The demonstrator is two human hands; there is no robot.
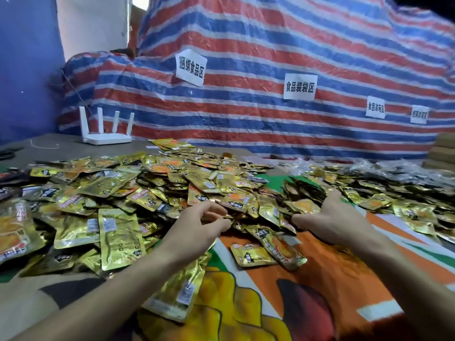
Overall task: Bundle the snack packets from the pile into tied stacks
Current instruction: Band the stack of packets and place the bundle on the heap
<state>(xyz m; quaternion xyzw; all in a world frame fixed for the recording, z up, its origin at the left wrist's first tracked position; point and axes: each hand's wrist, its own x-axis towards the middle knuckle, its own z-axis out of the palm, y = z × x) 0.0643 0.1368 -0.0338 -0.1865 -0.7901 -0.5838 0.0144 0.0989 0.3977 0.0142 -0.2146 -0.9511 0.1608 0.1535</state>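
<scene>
Below a striped tarp [270, 119] and far-left router [105, 137], the left hand [197, 225] pinches a packet [227, 216] from the pile [147, 183] on the desk [61, 143]; the right hand [330, 217] spreads open.

A red, blue and white striped tarp [270, 45] is hanging behind the grey desk [61, 146], carrying white paper signs [190, 67]. A blue wall [24, 70] is standing on the left, and a white router [107, 135] is sitting near it.

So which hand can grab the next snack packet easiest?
Probably the left hand: it pinches a packet at the edge of the pile. The right hand is spread open, holding nothing.
</scene>
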